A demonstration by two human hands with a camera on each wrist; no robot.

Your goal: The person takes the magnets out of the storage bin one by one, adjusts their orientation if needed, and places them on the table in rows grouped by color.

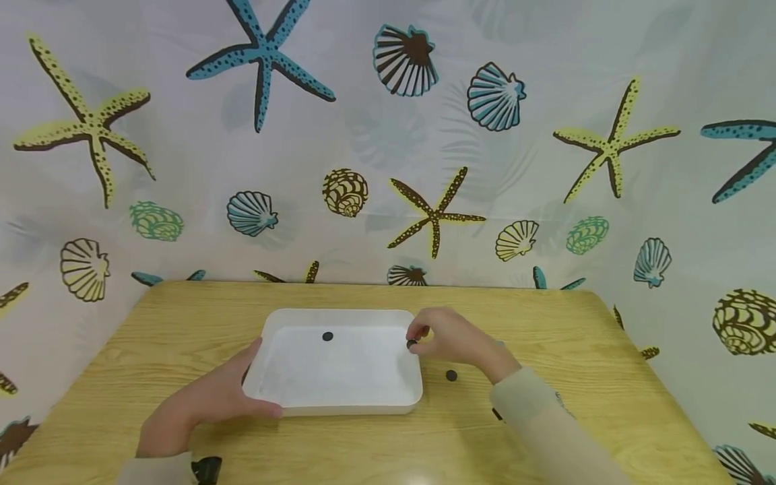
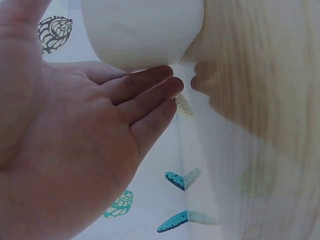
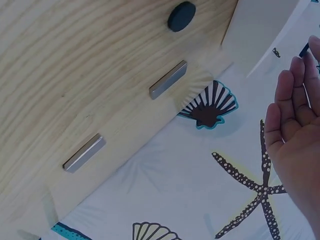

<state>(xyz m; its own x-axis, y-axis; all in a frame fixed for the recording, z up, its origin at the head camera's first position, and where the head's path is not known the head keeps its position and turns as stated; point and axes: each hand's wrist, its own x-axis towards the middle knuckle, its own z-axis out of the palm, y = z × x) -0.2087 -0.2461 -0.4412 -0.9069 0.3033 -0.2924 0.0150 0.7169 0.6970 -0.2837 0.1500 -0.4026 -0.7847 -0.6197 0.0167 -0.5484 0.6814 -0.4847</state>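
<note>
A shallow white tray (image 1: 339, 370) lies on the wooden table, with one small black disc (image 1: 327, 336) inside near its far side. My left hand (image 1: 221, 391) rests against the tray's near left corner. Its thumb lies along the front wall, while straight fingers (image 2: 150, 92) touch the side wall in the left wrist view. Over the tray's right rim, my right hand (image 1: 451, 337) pinches another small black disc (image 1: 411, 344) between thumb and fingers. A further black disc (image 1: 451, 376) lies on the table just right of the tray, below the right hand.
Two small silvery bars, one nearer the disc (image 3: 168, 80) and one farther off (image 3: 84, 153), lie on the table in the right wrist view. My right forearm (image 1: 545, 417) hides part of the table's right side. A patterned curtain (image 1: 364, 135) stands behind the table (image 1: 200, 310).
</note>
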